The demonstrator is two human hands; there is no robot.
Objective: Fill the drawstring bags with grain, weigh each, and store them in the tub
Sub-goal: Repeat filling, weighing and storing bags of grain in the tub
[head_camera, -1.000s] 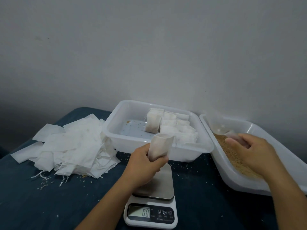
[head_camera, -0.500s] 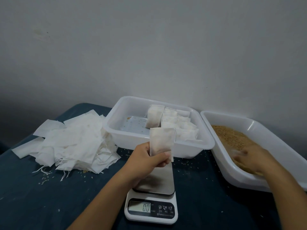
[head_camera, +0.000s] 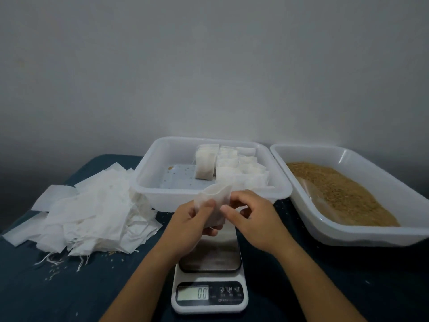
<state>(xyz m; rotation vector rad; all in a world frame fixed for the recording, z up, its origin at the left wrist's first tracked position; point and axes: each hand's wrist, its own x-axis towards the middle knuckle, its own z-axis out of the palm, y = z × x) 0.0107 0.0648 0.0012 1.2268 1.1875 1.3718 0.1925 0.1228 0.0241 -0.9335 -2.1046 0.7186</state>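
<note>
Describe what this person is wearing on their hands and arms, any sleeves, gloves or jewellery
Nothing shows on them. The left hand and right hand are bare, with no gloves, and no rings or watch show. Both forearms are uncovered to the frame's bottom edge, so no sleeves appear.

Both hands [head_camera: 222,214] pinching, fingers curled.

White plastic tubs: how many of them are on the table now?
2. The storage tub stands behind the scale, with filled bags in its right part. The grain tub stands to its right. None seems hidden.
</note>
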